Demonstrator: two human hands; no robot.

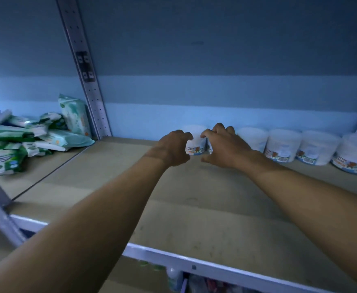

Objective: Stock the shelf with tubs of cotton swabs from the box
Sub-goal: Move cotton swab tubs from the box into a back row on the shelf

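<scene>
While the left hand [174, 148] and right hand [222, 144] loosely cup a tub [195, 142], nudge it squarely against the row [300, 148], label forward.

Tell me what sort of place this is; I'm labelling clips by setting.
Probably a shop or stockroom: a perforated metal shelf upright, a row of labelled cotton swab tubs, and piled wet-wipe packs.

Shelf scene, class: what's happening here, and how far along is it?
A person is stocking a shelf. The left hand and right hand meet around a tub of cotton swabs at the back, beside a row of tubs stretching right. Packs of wipes lie heaped in the next bay.
</scene>
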